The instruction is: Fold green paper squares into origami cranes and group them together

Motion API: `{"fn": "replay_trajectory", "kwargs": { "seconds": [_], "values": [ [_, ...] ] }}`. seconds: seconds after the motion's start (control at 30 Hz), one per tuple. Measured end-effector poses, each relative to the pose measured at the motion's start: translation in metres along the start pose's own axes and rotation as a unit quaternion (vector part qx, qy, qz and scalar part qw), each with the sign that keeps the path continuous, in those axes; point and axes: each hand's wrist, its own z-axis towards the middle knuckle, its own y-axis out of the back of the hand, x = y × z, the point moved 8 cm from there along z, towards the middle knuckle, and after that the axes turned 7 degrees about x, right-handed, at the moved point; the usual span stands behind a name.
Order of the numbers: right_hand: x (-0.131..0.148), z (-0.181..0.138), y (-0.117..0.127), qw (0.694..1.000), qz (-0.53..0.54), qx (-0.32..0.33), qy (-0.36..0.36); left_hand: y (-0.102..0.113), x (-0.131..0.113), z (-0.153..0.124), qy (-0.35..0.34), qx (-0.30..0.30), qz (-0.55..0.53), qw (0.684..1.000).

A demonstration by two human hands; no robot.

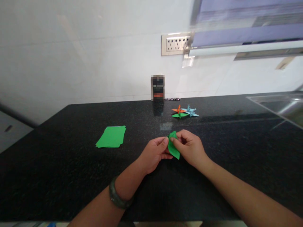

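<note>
Head view: left hand (155,153) and right hand (189,146) (wrists angled inward) both pinch the folded green paper (173,145); knuckles nearly touching.

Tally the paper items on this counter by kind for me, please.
Finished folded figures: 3 (orange figure, green figure, blue figure)
Stack of green sheets: 1
Part-folded green piece, pinched by left hand and right hand: 1
Total: 5
</note>
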Motion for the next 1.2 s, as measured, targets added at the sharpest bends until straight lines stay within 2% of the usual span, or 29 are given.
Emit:
{"fn": "replay_trajectory", "kwargs": {
  "seconds": [0.13, 0.3, 0.43, 0.53, 0.6, 0.73, 0.8, 0.97, 1.2],
  "values": [
    [-0.001, 0.0, 0.001, 1.0, -0.003, -0.001, -0.01, -0.002, -0.001, 0.001, -0.011, 0.012, 0.039, 0.999],
    [0.0, 0.001, 0.002, 1.0, -0.023, 0.009, -0.002, 0.005, -0.009, 0.0, -0.047, -0.056, 0.079, 0.994],
    [0.002, 0.002, 0.0, 0.999, -0.029, 0.024, 0.003, 0.009, -0.007, 0.0, -0.031, -0.09, 0.106, 0.99],
    [0.002, 0.001, -0.001, 0.999, -0.029, 0.025, 0.006, 0.012, -0.006, -0.001, -0.023, -0.115, 0.079, 0.99],
    [0.0, 0.001, -0.002, 0.999, -0.027, 0.023, 0.003, 0.009, -0.007, -0.001, -0.033, -0.101, 0.055, 0.993],
    [-0.007, 0.001, -0.004, 1.0, -0.006, 0.021, -0.012, -0.005, -0.011, 0.0, -0.054, -0.016, 0.073, 0.996],
    [-0.012, 0.002, -0.005, 1.0, 0.008, 0.023, -0.019, -0.007, -0.01, 0.0, -0.051, 0.006, 0.055, 0.997],
    [-0.014, 0.003, -0.004, 0.999, 0.026, 0.028, -0.012, 0.002, -0.002, 0.002, -0.027, -0.022, -0.089, 0.995],
    [-0.01, 0.003, -0.003, 0.999, 0.03, 0.021, -0.007, 0.004, 0.002, 0.002, 0.006, -0.021, -0.148, 0.989]
  ]
}}
